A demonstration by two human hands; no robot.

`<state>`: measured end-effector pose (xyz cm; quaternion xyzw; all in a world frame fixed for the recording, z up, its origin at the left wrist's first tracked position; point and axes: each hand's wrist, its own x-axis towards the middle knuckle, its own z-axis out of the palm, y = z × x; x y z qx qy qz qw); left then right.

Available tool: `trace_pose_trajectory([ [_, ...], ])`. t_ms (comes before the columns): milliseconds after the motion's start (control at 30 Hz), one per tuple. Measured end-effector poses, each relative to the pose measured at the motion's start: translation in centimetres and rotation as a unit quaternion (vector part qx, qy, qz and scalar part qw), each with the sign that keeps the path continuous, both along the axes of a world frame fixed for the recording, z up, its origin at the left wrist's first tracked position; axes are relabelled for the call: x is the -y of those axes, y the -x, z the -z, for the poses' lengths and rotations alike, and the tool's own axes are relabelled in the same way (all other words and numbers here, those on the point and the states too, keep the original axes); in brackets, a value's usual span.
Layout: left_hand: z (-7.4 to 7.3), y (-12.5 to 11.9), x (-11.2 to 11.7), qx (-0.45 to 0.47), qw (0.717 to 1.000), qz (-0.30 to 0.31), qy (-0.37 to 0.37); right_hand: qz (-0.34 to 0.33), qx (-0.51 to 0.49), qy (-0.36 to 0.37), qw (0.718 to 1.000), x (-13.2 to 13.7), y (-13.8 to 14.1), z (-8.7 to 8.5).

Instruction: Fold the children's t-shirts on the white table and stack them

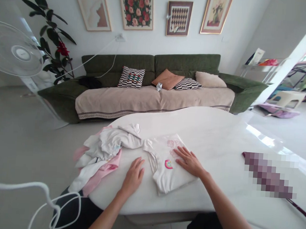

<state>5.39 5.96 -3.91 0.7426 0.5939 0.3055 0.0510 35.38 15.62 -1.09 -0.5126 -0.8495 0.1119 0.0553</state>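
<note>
The right hand [189, 161] is laid open and flat, fingers spread, on the white garment [169, 181], just beside its small rainbow print [168, 164]. The left hand [133, 176] is also open, palm down, resting on the bare table [219, 140] at the garment's left edge; nothing is gripped by either. The garment is seen partly folded near the front of the table, its neckline turned toward the left hand.

The step in hand is judged to be a smoothing or pressing of the fold. It would be done best with the cloth pinned by one flat palm while creases are swept outward from the middle toward the edges (a light, even pressure, so that the layers underneath are not dragged askew). The edges should be squared before any further fold is made.

A loose pile of white and pink clothes [105, 149] lies just left of the garment, partly overhanging the table's edge, and is best left undisturbed by the left forearm.
</note>
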Motion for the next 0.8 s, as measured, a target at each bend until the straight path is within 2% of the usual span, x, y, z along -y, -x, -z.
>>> trace_pose_trajectory([
  [100, 0.1, 0.0, 0.1, -0.003, 1.000, -0.003, -0.009, 0.079, 0.005, -0.013, 0.997, 1.2, -0.2, 0.8],
  [200, 0.2, 0.0, 0.2, -0.004, 1.000, -0.003, -0.016, 0.196, 0.007, -0.016, 0.980, 3.2, 0.0, 1.2],
  [367, -0.1, -0.1, 0.2, -0.004, 1.000, -0.001, -0.018, 0.406, 0.009, -0.027, 0.914, 7.4, 2.6, 0.9],
  [467, -0.2, -0.1, 0.4, -0.007, 1.000, 0.004, -0.014, 0.485, 0.022, -0.022, 0.874, 10.1, 5.4, 0.0],
  [500, -0.2, -0.1, 0.4, -0.010, 1.000, 0.008, -0.013, 0.485, 0.032, -0.013, 0.874, 11.0, 6.3, -0.4],
  [633, 0.2, 0.2, 0.3, -0.010, 1.000, 0.014, -0.020, 0.395, 0.051, 0.032, 0.917, 13.0, 8.1, -2.9],
  [733, 0.6, 0.3, 0.0, -0.009, 0.999, 0.016, -0.028, 0.378, 0.038, -0.039, 0.924, 12.8, 7.7, -4.3],
  [800, 0.9, 0.4, -0.3, -0.009, 0.999, 0.019, -0.036, 0.370, 0.037, -0.074, 0.925, 12.1, 7.5, -4.2],
])
